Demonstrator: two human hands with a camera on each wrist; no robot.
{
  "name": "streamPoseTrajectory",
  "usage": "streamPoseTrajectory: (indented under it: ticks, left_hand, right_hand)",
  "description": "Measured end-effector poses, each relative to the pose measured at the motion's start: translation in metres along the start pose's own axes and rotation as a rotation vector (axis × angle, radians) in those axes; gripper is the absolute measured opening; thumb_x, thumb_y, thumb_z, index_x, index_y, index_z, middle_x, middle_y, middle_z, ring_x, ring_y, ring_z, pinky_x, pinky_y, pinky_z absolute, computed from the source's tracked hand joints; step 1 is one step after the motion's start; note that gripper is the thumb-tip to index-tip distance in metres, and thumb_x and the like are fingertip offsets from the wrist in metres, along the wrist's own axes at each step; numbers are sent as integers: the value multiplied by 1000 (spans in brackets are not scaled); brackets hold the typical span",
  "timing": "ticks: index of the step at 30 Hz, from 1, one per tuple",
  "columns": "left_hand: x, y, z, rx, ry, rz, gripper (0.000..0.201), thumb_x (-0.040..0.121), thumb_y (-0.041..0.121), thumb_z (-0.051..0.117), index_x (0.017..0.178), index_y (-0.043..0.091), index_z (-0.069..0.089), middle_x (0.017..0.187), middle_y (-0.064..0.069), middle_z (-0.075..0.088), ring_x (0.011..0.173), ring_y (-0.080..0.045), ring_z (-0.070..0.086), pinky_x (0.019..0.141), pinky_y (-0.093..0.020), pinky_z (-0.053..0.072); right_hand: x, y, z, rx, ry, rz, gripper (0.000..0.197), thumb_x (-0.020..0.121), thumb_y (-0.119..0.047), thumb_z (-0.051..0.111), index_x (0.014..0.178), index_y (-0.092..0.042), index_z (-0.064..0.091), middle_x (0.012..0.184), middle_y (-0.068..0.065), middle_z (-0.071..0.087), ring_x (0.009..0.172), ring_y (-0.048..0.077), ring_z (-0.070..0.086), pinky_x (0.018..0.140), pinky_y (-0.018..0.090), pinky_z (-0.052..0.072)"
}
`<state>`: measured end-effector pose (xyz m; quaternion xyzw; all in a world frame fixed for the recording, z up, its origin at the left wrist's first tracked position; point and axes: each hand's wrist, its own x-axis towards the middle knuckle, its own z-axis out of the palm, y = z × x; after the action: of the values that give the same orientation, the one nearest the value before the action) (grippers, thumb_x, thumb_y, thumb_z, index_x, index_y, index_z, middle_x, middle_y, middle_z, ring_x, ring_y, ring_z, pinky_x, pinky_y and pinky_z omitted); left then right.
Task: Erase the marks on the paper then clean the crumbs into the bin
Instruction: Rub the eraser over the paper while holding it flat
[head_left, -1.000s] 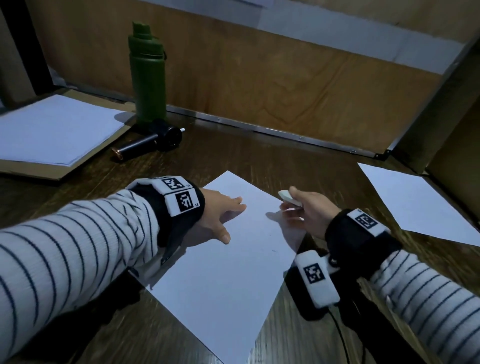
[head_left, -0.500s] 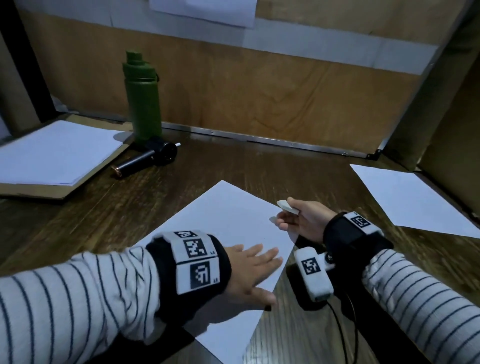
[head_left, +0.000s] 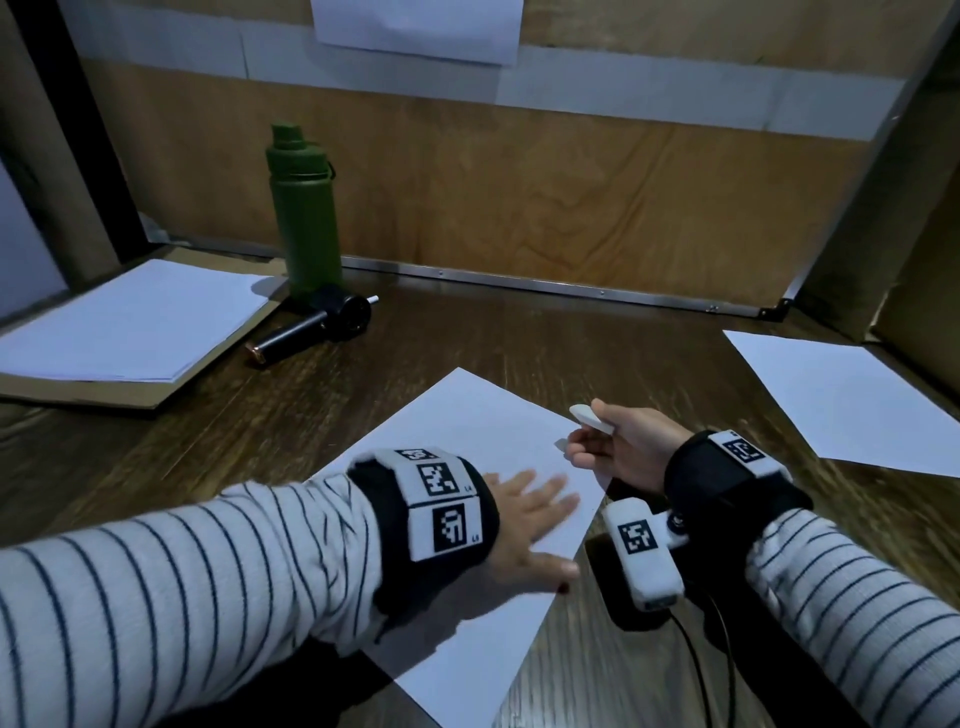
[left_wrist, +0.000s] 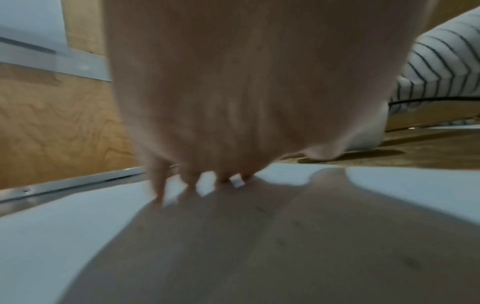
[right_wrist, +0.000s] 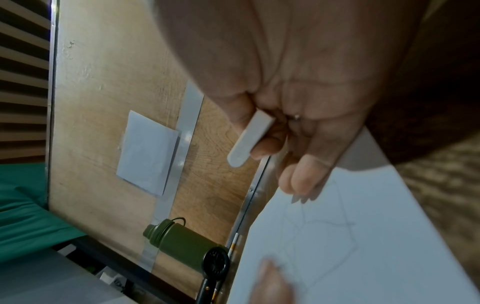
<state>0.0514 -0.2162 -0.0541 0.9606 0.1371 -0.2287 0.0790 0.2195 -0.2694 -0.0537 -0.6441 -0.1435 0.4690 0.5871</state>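
Note:
A white sheet of paper (head_left: 467, 447) lies skewed on the dark wooden table in the head view; faint pencil lines (right_wrist: 324, 224) show on it in the right wrist view. My left hand (head_left: 524, 519) lies flat on the sheet's near right part, fingers straight and spread (left_wrist: 161, 193). My right hand (head_left: 618, 447) hovers at the sheet's right corner and pinches a flat white eraser (head_left: 589, 418) between thumb and forefinger; the eraser (right_wrist: 249, 139) is clear of the paper. No bin is in view.
A green bottle (head_left: 306, 213) stands at the back left, with a black cylindrical tool (head_left: 311, 327) lying in front of it. A paper stack on cardboard (head_left: 130, 327) lies far left. Another loose sheet (head_left: 852, 400) lies at right. Wooden walls enclose the table.
My left hand slid from the sheet's upper middle down to its near right part. My right hand with the eraser stayed at the right corner. The head view tilted upward.

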Motion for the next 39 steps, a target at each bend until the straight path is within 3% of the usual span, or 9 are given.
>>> streamPoseTrajectory:
  ticks: [4, 6, 12, 18, 22, 27, 29, 35, 39]
  left_hand:
    - [-20, -14, -23, 62, -3, -412, 74, 91, 62, 34, 144, 10, 32, 151, -11, 31, 138, -29, 28, 111, -39, 21]
    - [-15, -18, -33, 83, 38, -458, 83, 87, 69, 32, 148, 14, 21, 156, -10, 20, 143, -30, 18, 114, -43, 15]
    - [18, -17, -24, 100, 7, -79, 72, 96, 56, 21, 150, 22, -12, 158, 1, -16, 147, -25, -9, 116, -45, 0]
    - [-9, -69, -32, 159, 61, -628, 81, 89, 65, 34, 143, 5, 34, 148, -17, 35, 135, -32, 36, 110, -42, 26]
    - [-10, -54, -28, 154, 46, -279, 75, 95, 58, 26, 151, 18, -4, 158, -1, -15, 147, -25, -7, 116, -47, 5]
    - [-32, -13, -6, 141, -87, 172, 65, 98, 49, 17, 149, 23, -16, 156, 3, -24, 146, -21, -14, 117, -44, 0]
    - [-42, -19, 2, 131, -162, 140, 67, 98, 49, 17, 148, 21, -18, 156, 2, -23, 146, -19, -14, 117, -42, -1]
    - [-57, -78, -2, 101, -71, -525, 87, 90, 65, 28, 151, 10, -3, 159, -7, -9, 147, -23, 0, 118, -42, 9]
    - [-50, -57, -8, 108, -21, -182, 71, 96, 56, 20, 150, 21, -11, 156, 2, -23, 146, -22, -11, 118, -45, 3]
  right_hand:
    - [0, -1, 0, -10, 5, 9, 32, 101, -24, 31, 90, 1, 48, 78, 16, 48, 63, 24, 53, 50, 24, 49]
    - [-1, -1, -1, -22, 1, 12, 31, 101, -24, 31, 95, 1, 47, 79, 16, 49, 64, 23, 52, 54, 25, 48]
    - [-3, -1, 2, -50, 20, 19, 33, 101, -25, 32, 88, -5, 54, 80, 15, 49, 65, 22, 53, 53, 22, 49]
    - [-5, -3, 3, -32, 13, 28, 29, 102, -25, 30, 94, 0, 43, 78, 17, 48, 58, 22, 47, 61, 28, 44]
    - [-5, -3, 4, -46, 32, 35, 30, 102, -24, 30, 95, 1, 45, 78, 16, 47, 59, 23, 46, 63, 29, 44]
    - [-3, -4, 10, -101, 87, 25, 28, 100, -22, 35, 88, 0, 47, 75, 13, 45, 59, 23, 46, 59, 29, 43]
    - [-3, -4, 14, -148, 109, 13, 27, 100, -20, 36, 85, 0, 47, 72, 12, 44, 58, 22, 45, 56, 26, 43]
    - [1, -1, 27, -412, 145, -17, 36, 100, -18, 37, 65, -8, 41, 65, 6, 38, 64, 21, 40, 50, 25, 27]
    - [4, -2, 35, -702, 163, 8, 39, 99, -25, 38, 65, -8, 44, 62, 7, 40, 54, 18, 33, 54, 27, 25]
